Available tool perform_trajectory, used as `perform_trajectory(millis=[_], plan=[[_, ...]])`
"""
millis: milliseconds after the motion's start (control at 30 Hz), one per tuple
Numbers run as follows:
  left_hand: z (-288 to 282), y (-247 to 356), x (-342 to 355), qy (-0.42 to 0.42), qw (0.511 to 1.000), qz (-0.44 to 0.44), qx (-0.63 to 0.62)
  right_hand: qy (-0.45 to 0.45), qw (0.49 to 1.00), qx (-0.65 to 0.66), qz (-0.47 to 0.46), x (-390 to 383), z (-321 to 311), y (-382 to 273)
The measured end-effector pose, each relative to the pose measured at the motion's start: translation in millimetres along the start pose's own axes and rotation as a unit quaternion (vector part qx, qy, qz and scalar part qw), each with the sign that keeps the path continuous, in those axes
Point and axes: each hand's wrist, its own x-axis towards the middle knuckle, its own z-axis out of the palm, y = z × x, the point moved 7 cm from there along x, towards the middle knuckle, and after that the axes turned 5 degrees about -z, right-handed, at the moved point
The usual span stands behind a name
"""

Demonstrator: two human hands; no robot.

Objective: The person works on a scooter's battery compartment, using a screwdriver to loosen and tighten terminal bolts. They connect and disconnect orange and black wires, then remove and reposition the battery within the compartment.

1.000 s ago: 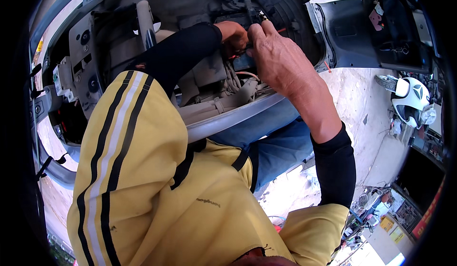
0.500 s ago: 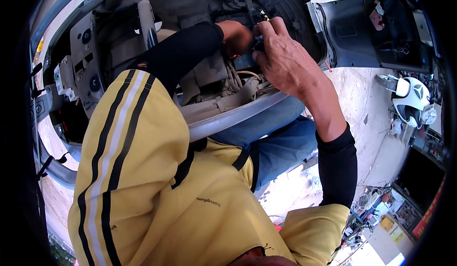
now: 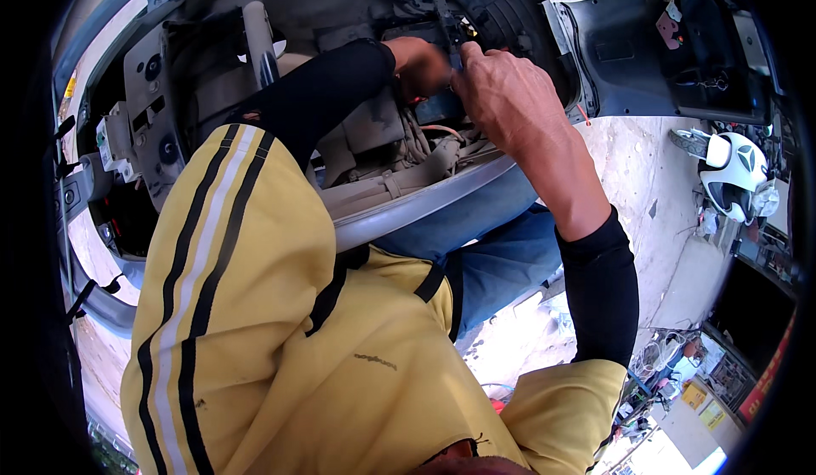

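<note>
Both of my hands reach into the opened, dusty body of a scooter-like vehicle [image 3: 357, 182]. My left hand [image 3: 419, 65] comes in from the left under a black sleeve, beside a dark boxy part; it is blurred and its fingertips are hidden. Close against it, my right hand [image 3: 512, 99] is curled with the back of the hand up. Its fingers are bent together over a small dark piece that I cannot make out. Below the hands run dusty cables and an orange wire [image 3: 444, 130].
A silver-grey trim rail [image 3: 425, 212] curves along the near side of the body. A metal post [image 3: 259, 42] stands left of my left forearm. At the right a dark panel [image 3: 629, 59] sticks out, and a white scooter [image 3: 735, 173] stands beyond it.
My right hand has rolled over slightly and its raised fingers have come down. My left hand stays nearly in place.
</note>
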Motion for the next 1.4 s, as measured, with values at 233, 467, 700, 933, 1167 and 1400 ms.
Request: perform_trajectory(millis=[233,467,700,933,1167,1400], plan=[[31.5,-37.4,-3.4,0.023,0.942,-0.079,-0.325,0.065,0.995,0.008,-0.076,-1.8,1.7,-8.3],[22.0,-27.8,14.8,0.024,0.980,-0.034,-0.196,0.118,0.985,0.065,-0.105,-15.9,3.8,2.2],[-7.5,-0.7,-4.2,0.063,0.997,-0.001,-0.035,0.109,0.988,0.060,-0.086,-14.0,-5.1,-1.6],[-38.5,15.0,-54.7,0.161,0.979,-0.064,-0.106,0.041,0.999,0.007,-0.028,0.6,-0.1,-0.7],[-28.6,4.8,-30.6,-0.032,0.964,-0.131,-0.228,0.124,0.986,0.009,-0.109,-3.5,6.6,-2.7],[39.0,-48.1,18.9,-0.020,0.955,-0.112,-0.275,0.111,0.991,0.001,-0.071,-7.8,-2.9,0.6]])
